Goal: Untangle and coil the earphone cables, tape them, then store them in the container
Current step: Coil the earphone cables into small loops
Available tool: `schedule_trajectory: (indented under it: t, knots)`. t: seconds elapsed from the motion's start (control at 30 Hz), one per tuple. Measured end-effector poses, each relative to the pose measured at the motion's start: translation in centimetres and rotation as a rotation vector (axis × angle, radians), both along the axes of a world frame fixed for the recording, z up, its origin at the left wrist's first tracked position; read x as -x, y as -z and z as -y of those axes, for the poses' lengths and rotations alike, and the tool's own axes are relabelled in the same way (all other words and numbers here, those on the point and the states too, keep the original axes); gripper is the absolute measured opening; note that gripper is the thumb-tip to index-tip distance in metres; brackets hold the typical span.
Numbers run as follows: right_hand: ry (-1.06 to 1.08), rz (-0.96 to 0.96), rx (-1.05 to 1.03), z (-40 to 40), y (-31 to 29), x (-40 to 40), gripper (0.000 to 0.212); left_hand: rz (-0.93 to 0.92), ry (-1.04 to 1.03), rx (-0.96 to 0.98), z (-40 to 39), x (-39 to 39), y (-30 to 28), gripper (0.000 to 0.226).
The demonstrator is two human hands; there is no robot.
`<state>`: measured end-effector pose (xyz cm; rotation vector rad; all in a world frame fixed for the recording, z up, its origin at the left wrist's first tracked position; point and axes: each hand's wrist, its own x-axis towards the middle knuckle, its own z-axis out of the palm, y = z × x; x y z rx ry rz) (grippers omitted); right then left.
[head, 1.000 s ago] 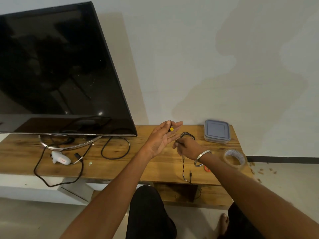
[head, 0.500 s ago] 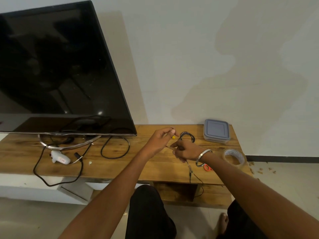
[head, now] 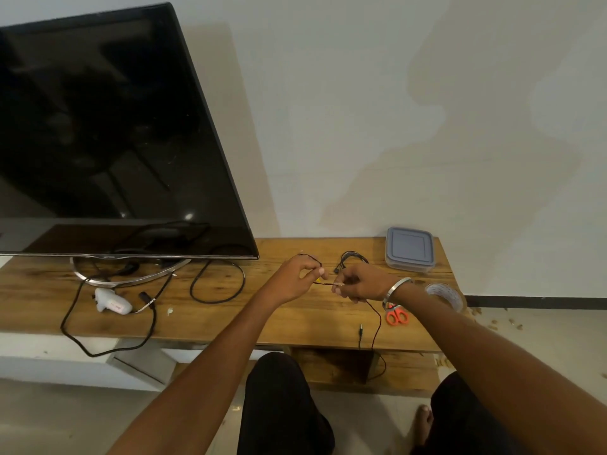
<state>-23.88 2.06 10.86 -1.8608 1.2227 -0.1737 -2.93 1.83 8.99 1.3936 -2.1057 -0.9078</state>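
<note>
Your left hand (head: 297, 277) and right hand (head: 359, 284) both pinch the earphone cable (head: 377, 323) with curled fingers, above the table (head: 230, 320) in front of the closed container (head: 410, 248). A short stretch runs tight between them; the plug end hangs over the table edge. Draw slowly, so that no knot tightens, then begin even loops.

Red print on white device (head: 111, 303) — too blurred to read

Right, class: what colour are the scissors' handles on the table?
Orange. The scissors lie beside the right wrist, clearest in the head view.
</note>
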Motion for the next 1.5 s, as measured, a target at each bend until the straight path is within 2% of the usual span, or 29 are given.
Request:
schedule_trajectory:
  t: [0.17, 0.43, 0.67, 0.97, 1.03, 1.17, 1.33, 1.5]
  knots:
    - [-0.015, 0.017, 0.029, 0.1, -0.2, 0.1, 0.013, 0.014, 0.025, -0.058, -0.4, 0.1, -0.2, 0.021]
    - [-0.002, 0.050, 0.092, 0.5, -0.2, 0.5, 0.006, 0.045, 0.077, -0.175, -0.8, -0.1, -0.6, 0.020]
    - [0.032, 0.071, 0.168, 0.4, 0.0, 0.3, 0.018, 0.088, 0.144, -0.273, -1.2, -0.1, -0.3, 0.021]
    - [0.051, 0.158, 0.268, 0.2, -0.1, 0.1, 0.017, -0.046, 0.179, -0.485, -1.7, 0.0, -1.8, 0.021]
    - [0.057, 0.183, 0.284, 0.0, -0.1, 0.1, 0.017, -0.118, 0.172, -0.554, -1.9, 0.2, -2.1, 0.023]
    - [0.069, 0.210, 0.301, 0.1, 0.1, 0.1, 0.021, -0.373, 0.155, -0.691, -1.9, 0.4, -2.5, 0.025]
    - [0.123, 0.177, 0.332, 0.6, 0.9, 0.3, 0.026, -0.656, 0.179, -0.733, -2.1, 0.9, -3.8, 0.024]
    - [0.163, 0.191, 0.304, 0.2, 1.4, 0.5, 0.025, -0.844, 0.174, -0.740, -1.7, 1.0, -4.6, 0.020]
